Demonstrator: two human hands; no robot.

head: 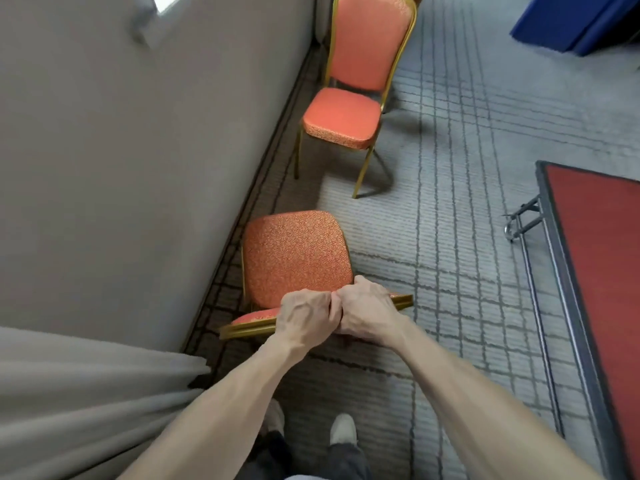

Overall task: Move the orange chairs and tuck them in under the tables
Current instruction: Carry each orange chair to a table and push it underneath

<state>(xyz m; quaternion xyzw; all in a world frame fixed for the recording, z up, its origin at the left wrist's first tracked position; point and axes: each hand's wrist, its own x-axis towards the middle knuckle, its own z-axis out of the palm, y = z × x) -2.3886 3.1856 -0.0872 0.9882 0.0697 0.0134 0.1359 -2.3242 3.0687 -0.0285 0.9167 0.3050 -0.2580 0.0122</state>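
An orange chair (294,254) with a gold frame stands right in front of me, its seat facing away and its backrest top toward me. My left hand (304,317) and my right hand (367,311) grip the top rail of its backrest side by side, knuckles touching. A second orange chair (343,116) stands farther ahead by the wall, facing me. A table with a red top (595,258) and dark edge is at the right.
A grey wall (138,168) runs along the left, with grey cloth (86,393) at lower left. Patterned grey carpet (460,168) lies between the chairs and the table. A blue-covered object (581,22) sits at the top right. My shoes show at the bottom.
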